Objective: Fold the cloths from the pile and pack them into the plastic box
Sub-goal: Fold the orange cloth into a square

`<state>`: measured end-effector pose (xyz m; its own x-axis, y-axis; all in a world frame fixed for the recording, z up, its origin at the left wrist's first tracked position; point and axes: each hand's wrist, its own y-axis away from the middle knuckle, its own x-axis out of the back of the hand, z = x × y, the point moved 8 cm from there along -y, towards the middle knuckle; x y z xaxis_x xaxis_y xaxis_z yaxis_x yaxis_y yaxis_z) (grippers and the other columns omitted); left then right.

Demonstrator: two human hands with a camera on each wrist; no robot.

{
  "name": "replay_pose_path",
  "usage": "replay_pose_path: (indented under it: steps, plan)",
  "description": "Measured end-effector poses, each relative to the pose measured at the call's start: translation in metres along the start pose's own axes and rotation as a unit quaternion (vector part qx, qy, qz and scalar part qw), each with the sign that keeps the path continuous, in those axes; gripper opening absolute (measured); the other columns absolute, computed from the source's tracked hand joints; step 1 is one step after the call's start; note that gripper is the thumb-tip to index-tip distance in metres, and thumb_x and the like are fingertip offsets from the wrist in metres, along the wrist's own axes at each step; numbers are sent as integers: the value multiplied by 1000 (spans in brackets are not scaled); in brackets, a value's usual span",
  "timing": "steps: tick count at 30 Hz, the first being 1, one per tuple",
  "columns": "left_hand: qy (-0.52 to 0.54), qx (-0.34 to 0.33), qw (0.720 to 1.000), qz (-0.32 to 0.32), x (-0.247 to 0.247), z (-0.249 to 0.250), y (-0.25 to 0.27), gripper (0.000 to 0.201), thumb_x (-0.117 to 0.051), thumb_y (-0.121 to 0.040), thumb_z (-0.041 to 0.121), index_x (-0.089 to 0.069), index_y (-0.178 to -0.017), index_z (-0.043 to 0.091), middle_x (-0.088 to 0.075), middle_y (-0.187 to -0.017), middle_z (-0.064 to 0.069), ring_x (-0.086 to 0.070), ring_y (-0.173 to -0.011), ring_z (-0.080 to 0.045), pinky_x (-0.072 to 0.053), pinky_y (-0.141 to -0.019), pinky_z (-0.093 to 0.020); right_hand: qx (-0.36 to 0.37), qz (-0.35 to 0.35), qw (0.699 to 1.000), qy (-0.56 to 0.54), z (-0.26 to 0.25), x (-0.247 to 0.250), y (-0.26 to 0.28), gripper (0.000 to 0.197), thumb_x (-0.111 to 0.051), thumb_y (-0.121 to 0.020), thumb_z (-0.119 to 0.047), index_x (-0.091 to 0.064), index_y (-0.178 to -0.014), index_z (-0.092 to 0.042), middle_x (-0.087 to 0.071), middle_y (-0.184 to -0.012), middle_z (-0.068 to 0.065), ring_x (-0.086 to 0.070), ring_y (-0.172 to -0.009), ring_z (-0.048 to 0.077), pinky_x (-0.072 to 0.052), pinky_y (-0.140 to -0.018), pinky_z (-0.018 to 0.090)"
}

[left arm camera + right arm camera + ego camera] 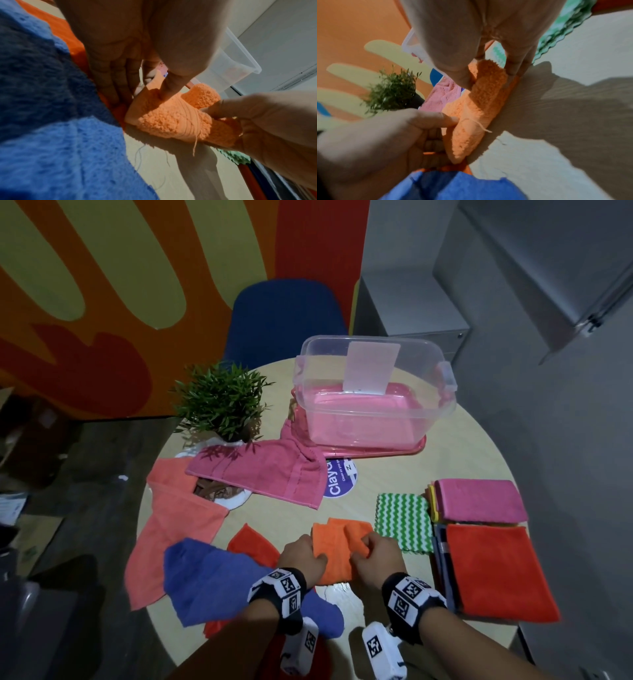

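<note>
An orange cloth (337,546) lies partly folded on the round table near its front edge. My left hand (303,556) pinches its left side, thumb on top and fingers underneath. My right hand (375,551) grips a raised fold on its right side. In the left wrist view the orange cloth (171,121) is bunched between my left hand (140,94) and right hand (257,121). The right wrist view shows my right hand (489,77) pinching the orange cloth (476,115). The clear plastic box (376,419) stands open at the back on a pink tray.
Loose cloths lie to the left: blue (212,573), salmon (171,532), red-orange (253,546) and a pink towel (267,470). Folded ones lie to the right: green zigzag (402,522), pink (479,498), red (496,570). A potted plant (219,402) stands at the back left.
</note>
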<state>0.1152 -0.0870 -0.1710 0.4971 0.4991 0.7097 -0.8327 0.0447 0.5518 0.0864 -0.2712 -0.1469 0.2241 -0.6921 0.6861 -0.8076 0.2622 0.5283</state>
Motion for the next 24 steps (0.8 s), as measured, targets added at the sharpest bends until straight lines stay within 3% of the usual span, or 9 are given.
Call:
replay_pose_path:
  steps: [2, 3, 9, 13, 15, 17, 19, 21, 24]
  plan:
    - [22, 0, 1000, 7, 4, 1, 2, 26, -59, -88, 33, -58, -103, 11, -66, -105, -9, -62, -97, -28, -47, -78, -30, 2, 12, 999, -49, -1, 5, -1, 10, -68, -80, -16, -61, -84, -10, -60, -78, 2, -52, -63, 11, -40, -54, 15]
    - [33, -1, 999, 8, 5, 0, 1, 23, -60, -88, 32, -58, -98, 12, -66, -101, -8, -62, -94, -27, -45, -74, -28, 0, 9, 997, -76, -1, 6, -1, 11, -69, -80, -15, -59, -83, -10, -57, -72, -1, -50, -60, 9, -36, -49, 13]
    - [63, 31, 998, 2, 10, -7, -3, 26, -62, -86, 30, -44, -72, 19, -52, -74, 3, -50, -72, -16, -32, -57, -28, -54, -49, 961, -266, 10, 6, -6, 28, -77, -80, -7, -58, -99, -13, -69, -94, 5, -66, -79, 14, -47, -60, 22]
    - [106, 35, 993, -26, 11, 7, -5, 26, -59, -87, 35, -43, -75, 19, -55, -76, 0, -51, -68, -17, -34, -55, -28, -20, -32, 940, -339, 9, 29, -7, 29, -73, -81, 2, -60, -102, -13, -68, -100, 11, -69, -89, 23, -53, -66, 26]
    - [182, 29, 981, -58, 8, 26, -7, 19, -56, -88, 34, -49, -88, 17, -61, -84, -8, -58, -71, -25, -42, -57, -31, 2, -2, 944, -330, 11, 48, -8, 28, -74, -83, -2, -60, -102, -16, -66, -102, 5, -66, -92, 20, -52, -73, 28]
    - [314, 45, 942, -114, -4, 49, -8, 20, -54, -91, 27, -50, -106, 15, -58, -89, -12, -57, -66, -25, -42, -52, -29, 15, 37, 955, -295, 17, 70, -11, 26, -72, -85, -7, -59, -102, -22, -65, -103, -3, -65, -92, 15, -54, -80, 33]
    - [369, 55, 915, -151, -16, 72, -10, 24, -53, -93, 24, -47, -114, 15, -57, -95, -14, -58, -68, -25, -45, -48, -28, 19, 78, 967, -242, 27, 89, -15, 24, -70, -87, -11, -58, -102, -25, -65, -105, -6, -64, -95, 14, -53, -88, 37]
    - [325, 28, 936, -135, -19, 88, -16, 18, -56, -94, 23, -48, -109, 17, -60, -97, -12, -62, -74, -27, -53, -53, -31, 9, 97, 979, -177, 36, 96, -21, 24, -67, -88, -10, -56, -104, -24, -62, -110, -4, -60, -100, 16, -48, -92, 34]
    - [234, -15, 969, -78, -20, 101, -21, 16, -59, -91, 17, -48, -102, 18, -62, -90, -6, -62, -78, -24, -53, -71, -34, -12, 77, 992, -97, 48, 89, -26, 26, -65, -88, -7, -52, -103, -24, -56, -112, 1, -56, -97, 18, -43, -84, 27]
